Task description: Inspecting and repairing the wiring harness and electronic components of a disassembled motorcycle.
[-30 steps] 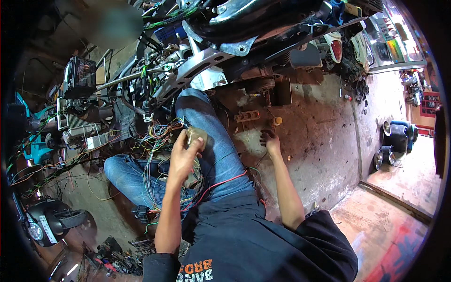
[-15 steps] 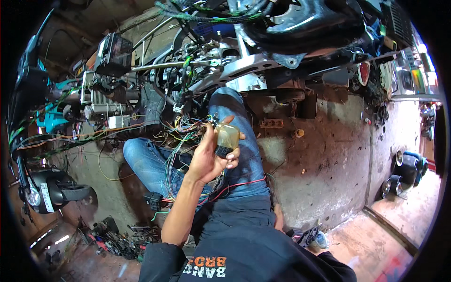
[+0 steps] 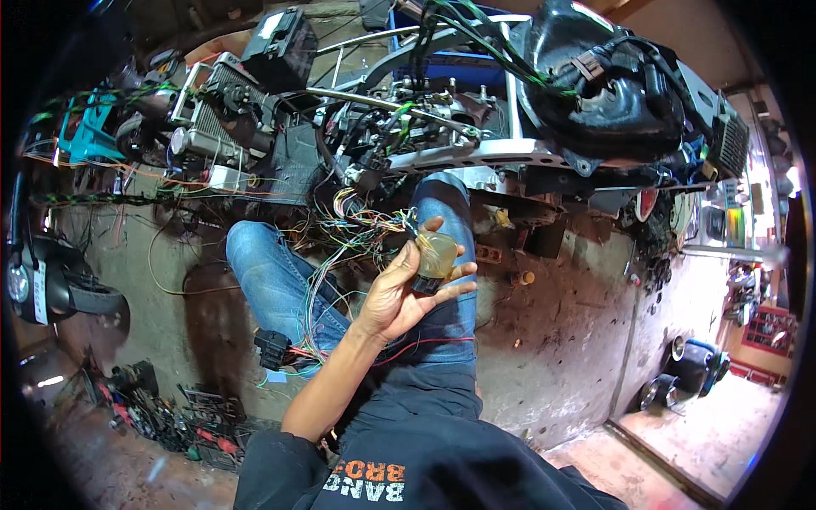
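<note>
Over the blue jeans (image 3: pixel 270 263), the left hand (image 3: pixel 398 296), half-spread, grasps a yellowish container (image 3: pixel 438 257).

Right hand out of sight, shirt (image 3: pixel 476 459) cut off below, floor parts (image 3: pixel 191 425) too small to tell

Left hand (image 3: pixel 395 299) holds yellowish translucent container (image 3: pixel 438 255), dark end toward wearer, over right jeans leg (image 3: pixel 452 327); loose multicoloured wires (image 3: pixel 353 225) nearby.
</note>
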Demonstrator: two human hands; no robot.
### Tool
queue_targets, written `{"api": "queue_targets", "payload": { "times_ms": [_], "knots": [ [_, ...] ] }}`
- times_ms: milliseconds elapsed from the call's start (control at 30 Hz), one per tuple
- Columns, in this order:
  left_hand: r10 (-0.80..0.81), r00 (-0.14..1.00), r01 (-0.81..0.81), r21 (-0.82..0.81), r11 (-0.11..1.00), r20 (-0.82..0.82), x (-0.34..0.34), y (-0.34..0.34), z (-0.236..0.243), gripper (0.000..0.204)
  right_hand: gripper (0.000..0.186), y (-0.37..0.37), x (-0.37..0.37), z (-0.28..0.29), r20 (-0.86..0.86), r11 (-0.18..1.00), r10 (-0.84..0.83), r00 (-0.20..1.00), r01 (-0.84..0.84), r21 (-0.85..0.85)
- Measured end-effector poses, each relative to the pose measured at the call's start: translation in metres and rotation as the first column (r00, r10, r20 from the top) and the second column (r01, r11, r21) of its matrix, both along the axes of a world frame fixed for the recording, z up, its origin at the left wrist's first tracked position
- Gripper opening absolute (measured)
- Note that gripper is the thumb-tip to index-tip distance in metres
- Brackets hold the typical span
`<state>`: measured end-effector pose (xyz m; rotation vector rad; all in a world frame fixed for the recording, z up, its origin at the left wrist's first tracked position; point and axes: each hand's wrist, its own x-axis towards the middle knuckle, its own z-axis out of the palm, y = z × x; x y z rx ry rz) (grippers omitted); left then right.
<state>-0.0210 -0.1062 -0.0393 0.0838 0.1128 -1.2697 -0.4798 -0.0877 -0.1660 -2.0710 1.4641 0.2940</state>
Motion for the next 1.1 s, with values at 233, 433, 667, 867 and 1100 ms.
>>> {"api": "queue_targets", "payload": {
  "times_ms": [233, 433, 667, 867, 1100],
  "knots": [
    [0.015, 1.000, -0.015, -0.048, 0.999, 0.003, 0.003, 0.002, 0.006, 0.053, 0.039, -0.025, 0.000, 0.041, 0.017, 0.991, 0.042, 0.999, -0.039, -0.128],
    [0.049, 0.999, -0.049, -0.055, 0.997, -0.003, 0.003, 0.002, 0.006, 0.045, 0.035, -0.101, 0.065, 0.140, 0.153, 0.511, -0.782, 0.604, 0.482, 0.712],
    [0.076, 0.996, -0.080, 0.071, 0.994, 0.054, 0.003, 0.008, 0.003, 0.046, 0.038, -0.094, 0.223, 0.221, 0.487, 0.482, -0.528, 0.696, -0.226, 0.846],
    [0.070, 0.991, -0.086, 0.141, 0.986, 0.113, -0.002, 0.010, 0.011, 0.049, 0.042, -0.095, 0.261, 0.193, 0.597, 0.561, -0.177, 0.782, -0.418, 0.714],
    [0.055, 0.984, -0.077, 0.126, 0.989, 0.171, 0.000, 0.008, 0.003, 0.053, 0.064, -0.098, 0.273, 0.182, 0.660, 0.634, -0.182, 0.729, -0.426, 0.645]
  ]
}}
